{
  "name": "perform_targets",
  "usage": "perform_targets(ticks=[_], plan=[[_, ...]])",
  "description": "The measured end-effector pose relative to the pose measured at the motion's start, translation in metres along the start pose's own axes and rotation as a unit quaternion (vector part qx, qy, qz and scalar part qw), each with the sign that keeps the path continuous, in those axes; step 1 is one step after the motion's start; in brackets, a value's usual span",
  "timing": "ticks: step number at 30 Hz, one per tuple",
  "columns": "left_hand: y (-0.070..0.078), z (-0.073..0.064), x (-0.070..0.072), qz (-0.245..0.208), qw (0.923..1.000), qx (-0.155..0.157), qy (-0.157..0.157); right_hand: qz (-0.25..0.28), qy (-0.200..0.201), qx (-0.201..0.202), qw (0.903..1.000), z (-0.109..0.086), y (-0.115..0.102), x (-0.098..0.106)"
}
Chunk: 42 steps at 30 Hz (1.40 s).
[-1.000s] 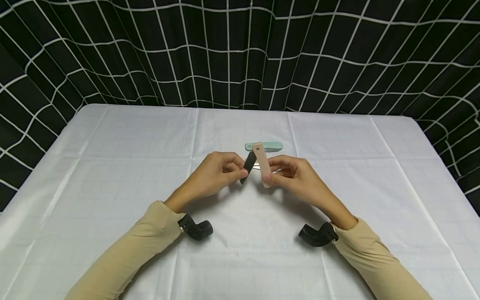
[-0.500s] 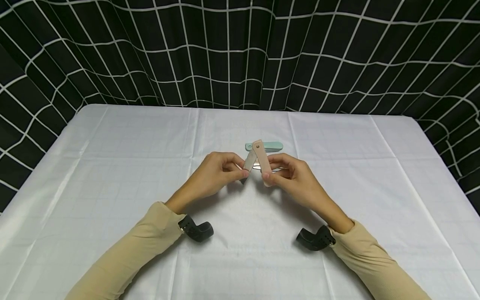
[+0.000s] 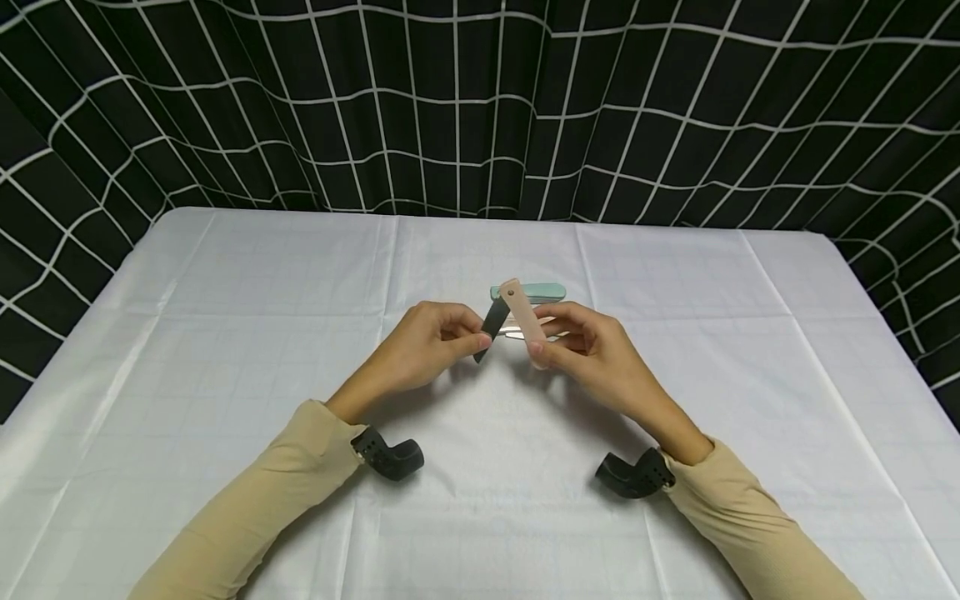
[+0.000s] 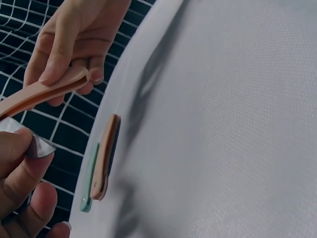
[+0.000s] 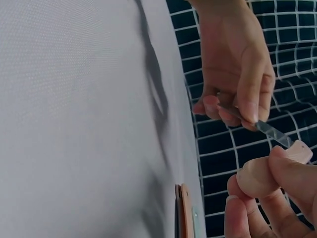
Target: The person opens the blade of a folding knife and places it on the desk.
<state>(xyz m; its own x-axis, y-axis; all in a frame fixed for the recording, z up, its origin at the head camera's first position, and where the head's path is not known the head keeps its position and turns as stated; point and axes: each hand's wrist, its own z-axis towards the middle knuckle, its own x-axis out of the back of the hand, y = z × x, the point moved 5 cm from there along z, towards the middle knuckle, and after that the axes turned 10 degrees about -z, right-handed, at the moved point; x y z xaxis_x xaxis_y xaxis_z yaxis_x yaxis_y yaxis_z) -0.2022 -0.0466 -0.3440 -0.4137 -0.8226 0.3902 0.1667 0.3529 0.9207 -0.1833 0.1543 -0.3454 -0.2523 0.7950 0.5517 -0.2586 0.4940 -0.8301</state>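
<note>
A folding knife is held partly unfolded above the table, its pink handle (image 3: 525, 317) and metal blade (image 3: 492, 322) making an upside-down V. My left hand (image 3: 423, 348) pinches the blade near its tip between thumb and fingers. The handle's lower end is gripped by my right hand (image 3: 592, 346). In the left wrist view, the handle's open slot shows along one side. Behind the hands, a mint folding knife (image 3: 545, 292) lies folded on the cloth. Beside it lies a second pink folding knife (image 4: 103, 158), mostly hidden in the head view.
White cloth (image 3: 480, 517) with fold creases covers the table. A dark curtain (image 3: 420, 108) with white grid lines hangs behind its far edge. Each wrist carries a black camera mount (image 3: 393, 458).
The knife has shifted slightly left, and its handle and blade stand a little wider apart. The blade turned bright half a second ago and looks dark again now. Both hands keep their grip.
</note>
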Motion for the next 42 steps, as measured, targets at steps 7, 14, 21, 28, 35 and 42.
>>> perform_targets(ticks=[7, 14, 21, 28, 35, 42], plan=[[0.001, 0.001, 0.007, -0.003, 1.0, -0.005, 0.003, -0.013, -0.001, -0.004, 0.9999, 0.001, 0.003, 0.009], [0.002, 0.0, 0.013, -0.008, 1.0, -0.002, 0.004, -0.021, -0.006, -0.018, 0.9996, 0.001, 0.006, 0.014], [0.004, 0.0, 0.017, -0.002, 1.0, -0.001, 0.007, -0.042, -0.017, -0.026, 0.9986, 0.002, 0.006, 0.017], [0.004, 0.0, 0.02, -0.015, 0.9998, 0.005, 0.009, -0.034, -0.024, -0.028, 0.9988, 0.0, 0.005, 0.019], [0.0, -0.001, 0.019, -0.027, 0.9994, 0.021, -0.012, 0.001, -0.026, -0.048, 0.9985, -0.002, 0.003, 0.016], [0.001, -0.002, 0.019, -0.02, 0.9995, 0.026, -0.005, 0.002, -0.015, -0.05, 0.9986, -0.002, 0.001, 0.014]])
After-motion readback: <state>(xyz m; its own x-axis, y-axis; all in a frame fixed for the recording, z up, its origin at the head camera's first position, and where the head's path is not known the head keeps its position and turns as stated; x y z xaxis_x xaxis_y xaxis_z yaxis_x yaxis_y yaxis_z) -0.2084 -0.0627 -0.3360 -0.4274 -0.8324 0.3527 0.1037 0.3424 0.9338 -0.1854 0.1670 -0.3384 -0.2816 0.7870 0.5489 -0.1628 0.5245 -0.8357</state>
